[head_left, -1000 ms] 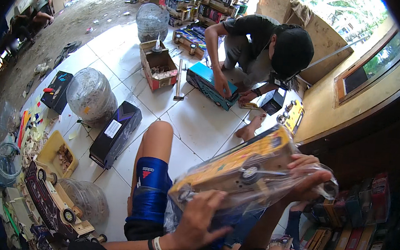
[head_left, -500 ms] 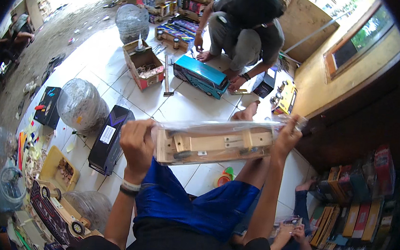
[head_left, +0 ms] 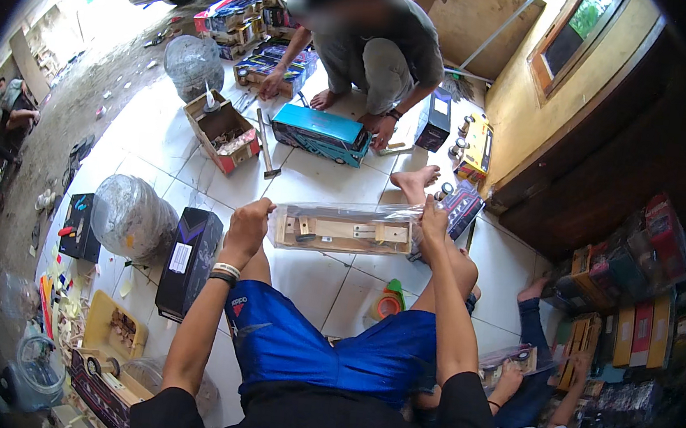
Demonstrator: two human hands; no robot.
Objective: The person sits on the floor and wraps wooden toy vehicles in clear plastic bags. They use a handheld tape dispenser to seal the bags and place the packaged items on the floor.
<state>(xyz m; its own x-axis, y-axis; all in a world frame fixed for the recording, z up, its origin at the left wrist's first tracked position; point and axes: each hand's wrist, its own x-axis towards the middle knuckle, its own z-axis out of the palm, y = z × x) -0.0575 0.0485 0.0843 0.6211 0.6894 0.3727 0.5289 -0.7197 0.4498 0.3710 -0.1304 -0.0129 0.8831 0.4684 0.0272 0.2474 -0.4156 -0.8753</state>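
Stretched between my hands is a clear plastic bag with a wooden toy bus (head_left: pixel 345 232) inside, its underside and small wheels facing up. My left hand (head_left: pixel 250 221) is closed on the bag's left end. At the other end my right hand (head_left: pixel 435 221) pinches the plastic. The bus hangs level above the tiled floor, beyond my knees. A purple toy bus (head_left: pixel 466 209) rests beside my right leg, partly behind my right hand and the bag. Between my legs, on the floor, is an orange and green tape dispenser (head_left: pixel 390 303).
A person crouches opposite, by a turquoise toy bus (head_left: pixel 318 129), a hammer (head_left: pixel 267 147) and an open wooden box (head_left: pixel 226 138). At left are a black toy bus (head_left: pixel 190 261), a wrapped bundle (head_left: pixel 132 218) and a yellow tub (head_left: pixel 113 324). Another person at lower right handles a bagged toy.
The bagged bus has moved away from me and become more level, with both hands still holding the bag. The person opposite has reached a hand toward the toys at the back.
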